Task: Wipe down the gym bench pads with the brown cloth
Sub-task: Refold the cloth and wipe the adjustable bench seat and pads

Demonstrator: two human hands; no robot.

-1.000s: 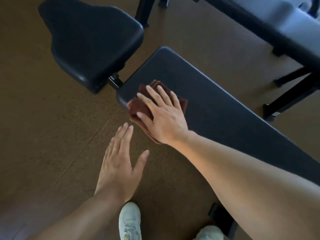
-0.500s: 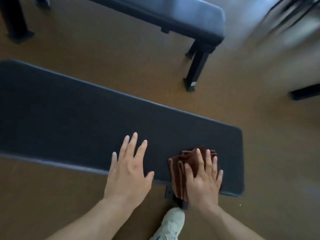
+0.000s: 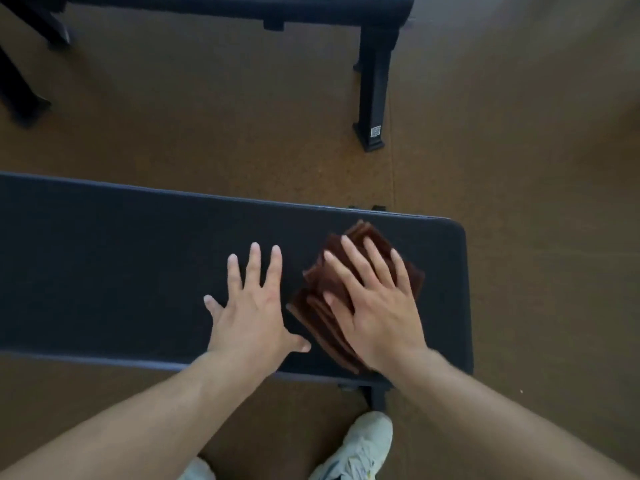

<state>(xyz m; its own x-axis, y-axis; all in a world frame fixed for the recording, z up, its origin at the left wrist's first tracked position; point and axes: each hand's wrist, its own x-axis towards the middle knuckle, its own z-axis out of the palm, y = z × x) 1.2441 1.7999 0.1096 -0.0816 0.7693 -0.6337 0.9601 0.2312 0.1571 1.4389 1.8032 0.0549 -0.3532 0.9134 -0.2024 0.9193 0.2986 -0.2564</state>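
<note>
The long black bench pad runs across the middle of the head view, and its right end lies in front of me. The folded brown cloth lies flat on that end. My right hand presses down on the cloth with spread, flat fingers. Just left of the cloth, my left hand rests flat on the bare pad, fingers apart, holding nothing.
A second black bench stands beyond, across a strip of brown floor, with its leg at upper right. More dark frame legs are at upper left. My white shoe is on the floor below the pad's near edge.
My view swung from the seat end to the pad's other end. My right hand pushed the cloth farther across the pad, away from the near edge. My left hand came down flat onto the pad.
</note>
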